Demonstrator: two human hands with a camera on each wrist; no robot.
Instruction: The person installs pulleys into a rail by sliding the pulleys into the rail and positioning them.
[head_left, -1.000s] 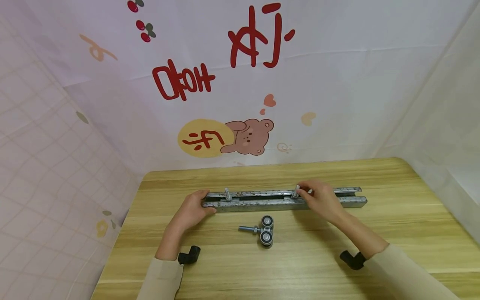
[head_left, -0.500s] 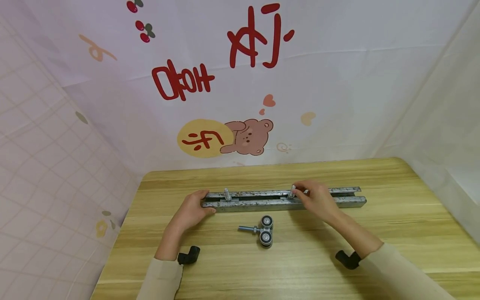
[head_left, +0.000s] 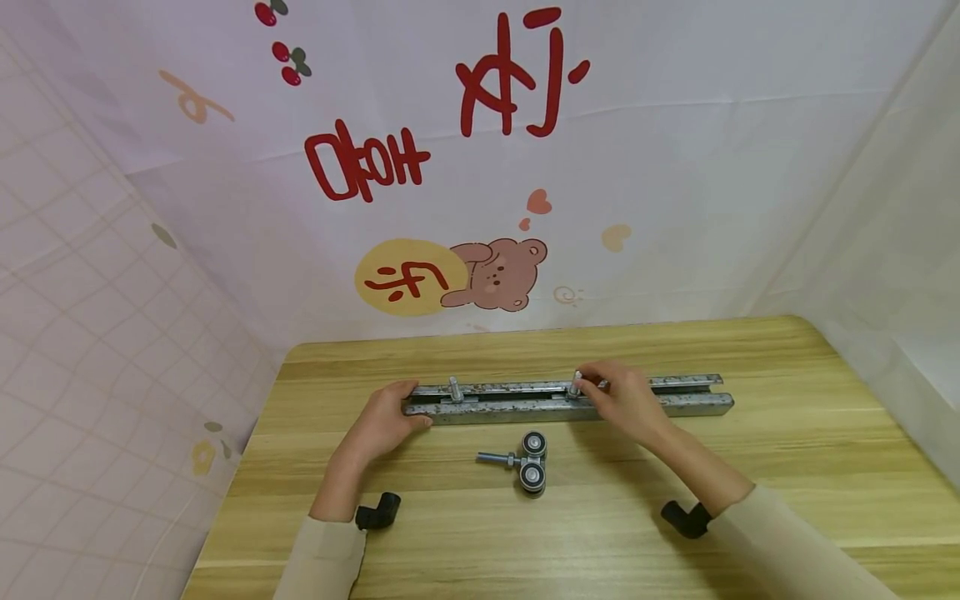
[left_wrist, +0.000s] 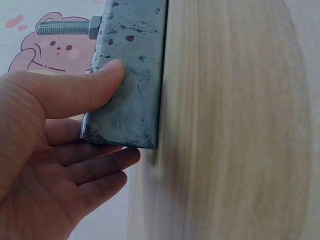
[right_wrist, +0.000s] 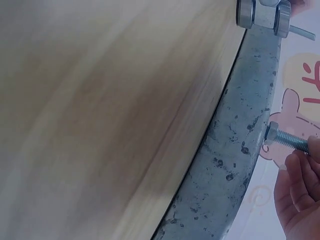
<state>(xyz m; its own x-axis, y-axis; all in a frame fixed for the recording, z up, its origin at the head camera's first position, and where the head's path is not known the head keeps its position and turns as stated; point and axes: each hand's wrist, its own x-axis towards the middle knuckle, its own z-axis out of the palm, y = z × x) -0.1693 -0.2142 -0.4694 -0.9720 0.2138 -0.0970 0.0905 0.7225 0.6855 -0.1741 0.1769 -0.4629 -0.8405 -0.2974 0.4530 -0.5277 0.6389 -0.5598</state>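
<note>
A spotted grey metal channel track (head_left: 525, 410) lies across the table, its slot facing up. My left hand (head_left: 386, 421) grips the track's left end, thumb on the near wall. Between right thumb and fingers my right hand (head_left: 626, 400) pinches the upright threaded bolt (right_wrist: 290, 140) of a roller trolley seated in the slot. Farther left, a second trolley's bolt (head_left: 454, 389) stands up from the slot, untouched; its nut shows in the left wrist view. The wheels of both are hidden inside the track. In front of the track a loose roller trolley (head_left: 531, 462) lies on its side.
The wooden table (head_left: 450, 542) meets a printed white cloth wall (head_left: 675, 208) at the back. A black wrist mount (head_left: 378, 511) sits by the left wrist, and another black mount (head_left: 686, 518) by the right.
My right hand has slid the pinched bolt leftward along the slot, toward the other bolt. The left hand, the track and the loose trolley stay in place.
</note>
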